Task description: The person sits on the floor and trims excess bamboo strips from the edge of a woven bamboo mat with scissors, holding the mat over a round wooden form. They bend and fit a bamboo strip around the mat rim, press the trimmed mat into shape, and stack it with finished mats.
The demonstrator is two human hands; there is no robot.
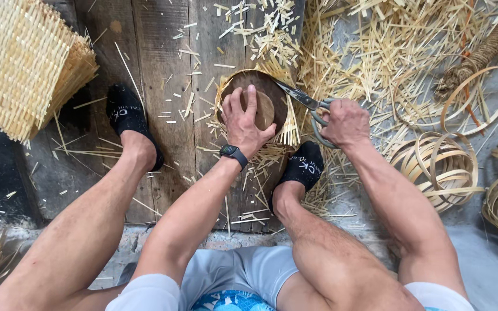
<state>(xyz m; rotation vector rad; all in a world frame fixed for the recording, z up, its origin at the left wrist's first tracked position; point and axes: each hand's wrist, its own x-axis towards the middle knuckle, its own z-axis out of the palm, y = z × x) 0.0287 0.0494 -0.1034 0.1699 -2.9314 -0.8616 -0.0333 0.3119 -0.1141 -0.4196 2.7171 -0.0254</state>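
My left hand (243, 118) presses flat on a round brown wooden mould (272, 95) that sits on woven bamboo strips (289, 129) fanning out beneath it. A dark smartwatch (233, 153) is on that wrist. My right hand (346, 122) grips the grey handles of a pair of scissors (302, 98), whose blades point left and meet the mould's upper right rim. Both feet in black socks rest on the wooden board, the right one (305, 165) just below the mould, the left one (127, 118) further left.
A stack of woven bamboo mats (24, 57) lies at top left. Cut bamboo slivers (376, 40) litter the boards and floor. Coiled bamboo hoops (442, 167) lie to the right, with a rope-wrapped bundle (485, 52) at top right.
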